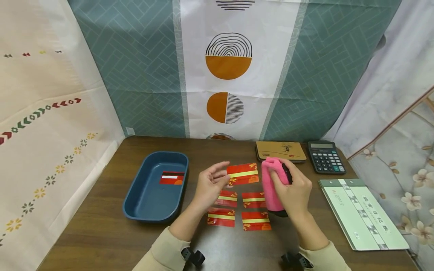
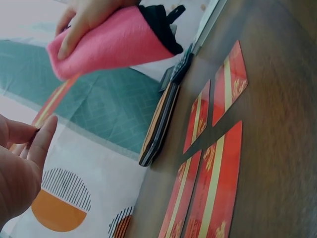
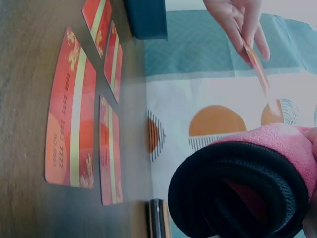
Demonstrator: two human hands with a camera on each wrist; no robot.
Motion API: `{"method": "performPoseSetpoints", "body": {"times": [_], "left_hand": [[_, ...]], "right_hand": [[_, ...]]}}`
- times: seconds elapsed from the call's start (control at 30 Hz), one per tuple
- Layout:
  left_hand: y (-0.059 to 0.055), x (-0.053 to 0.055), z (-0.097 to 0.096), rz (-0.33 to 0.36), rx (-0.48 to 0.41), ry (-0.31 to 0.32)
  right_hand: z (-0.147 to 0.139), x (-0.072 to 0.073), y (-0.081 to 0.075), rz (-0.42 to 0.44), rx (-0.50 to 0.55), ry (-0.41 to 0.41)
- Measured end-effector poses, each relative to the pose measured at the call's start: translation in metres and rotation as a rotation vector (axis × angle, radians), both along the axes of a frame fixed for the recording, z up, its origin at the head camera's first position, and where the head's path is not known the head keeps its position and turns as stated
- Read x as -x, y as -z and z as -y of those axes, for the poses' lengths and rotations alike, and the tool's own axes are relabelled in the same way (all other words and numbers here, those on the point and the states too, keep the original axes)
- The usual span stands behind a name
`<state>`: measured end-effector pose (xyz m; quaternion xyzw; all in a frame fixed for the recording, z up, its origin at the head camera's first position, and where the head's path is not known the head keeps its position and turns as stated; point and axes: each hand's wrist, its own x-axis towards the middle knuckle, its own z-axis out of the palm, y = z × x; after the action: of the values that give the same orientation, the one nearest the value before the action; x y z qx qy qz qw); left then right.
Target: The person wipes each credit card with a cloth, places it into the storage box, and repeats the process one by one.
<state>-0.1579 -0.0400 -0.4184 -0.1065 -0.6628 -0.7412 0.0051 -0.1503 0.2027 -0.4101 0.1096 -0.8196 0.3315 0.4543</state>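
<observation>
My left hand [image 1: 211, 184] pinches a red bank card [image 1: 245, 173] with a yellow stripe by its left end, raised above the table. In my right hand [image 1: 295, 188] is a folded pink cloth [image 1: 271, 185] with black edging, gripped between thumb and fingers. The cloth is close to the card's right end, and in the left wrist view the pink cloth [image 2: 111, 44] overlaps that end. Below the hands, several matching red cards [image 1: 255, 221] lie on the table in two rows. The right wrist view looks into the rolled black end of the cloth [image 3: 237, 188].
To the left stands a blue tray [image 1: 130, 205] with one red card [image 1: 171, 181] in it, dark strip up. A brown tin case [image 1: 279, 150] and a calculator [image 1: 326, 158] are at the back right. A pale green notebook [image 1: 362, 214] lies on the right.
</observation>
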Motion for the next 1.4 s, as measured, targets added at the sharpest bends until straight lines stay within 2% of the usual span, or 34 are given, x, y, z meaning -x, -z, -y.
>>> {"method": "performPoseSetpoints", "body": {"times": [0.17, 0.3, 0.43, 0.57, 0.73, 1.0, 1.13, 1.23, 1.4], "left_hand": [[-0.003, 0.0, 0.004, -0.035, 0.006, -0.006], [-0.004, 0.0, 0.004, -0.072, 0.041, -0.064], [0.001, 0.004, 0.003, -0.111, 0.039, -0.141], [0.006, 0.004, 0.002, -0.064, 0.048, -0.203], [0.011, 0.004, -0.001, 0.018, 0.085, -0.234], [0.013, 0.005, -0.002, -0.024, 0.064, -0.322], [0.015, 0.005, -0.003, -0.018, 0.035, -0.307], [0.017, 0.003, -0.004, 0.002, -0.005, -0.256], [0.017, 0.0, -0.008, 0.022, -0.06, -0.182]], "right_hand": [[-0.007, 0.001, -0.001, -0.002, 0.058, -0.001], [-0.01, 0.0, 0.0, 0.03, 0.078, -0.01], [-0.009, -0.001, -0.002, 0.033, 0.104, -0.025], [-0.008, -0.001, -0.002, 0.035, 0.109, -0.031], [-0.004, 0.0, -0.004, 0.003, 0.083, -0.053], [0.012, 0.001, -0.008, -0.024, 0.056, -0.137], [0.017, -0.001, -0.006, 0.033, 0.047, -0.161], [0.021, -0.002, -0.003, 0.073, 0.028, -0.164], [0.024, -0.001, 0.002, 0.082, -0.002, -0.156]]}}
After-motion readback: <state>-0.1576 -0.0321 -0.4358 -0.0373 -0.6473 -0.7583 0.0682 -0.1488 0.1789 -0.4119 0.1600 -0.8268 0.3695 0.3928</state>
